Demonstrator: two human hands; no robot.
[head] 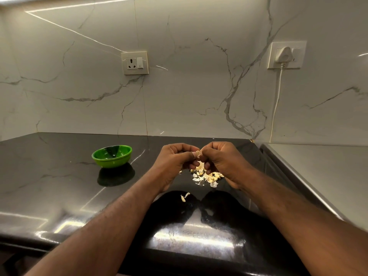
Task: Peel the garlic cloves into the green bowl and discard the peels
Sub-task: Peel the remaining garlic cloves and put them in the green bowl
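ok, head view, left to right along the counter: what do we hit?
green bowl → left hand → garlic clove, pinched between both hands → right hand. The peel pile under the hands is left out, since it overlaps them.

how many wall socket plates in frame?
2: left socket plate on the backsplash, nothing plugged in; right socket plate farther right, with a white plug in it. None apparently hidden.

Most of clove (pixel 197 153) hidden btwn L hand (pixel 173 163) & R hand (pixel 224 162). Both forearms cut off at bottom edge. Contents of bowl (pixel 113 162) unclear, glare.
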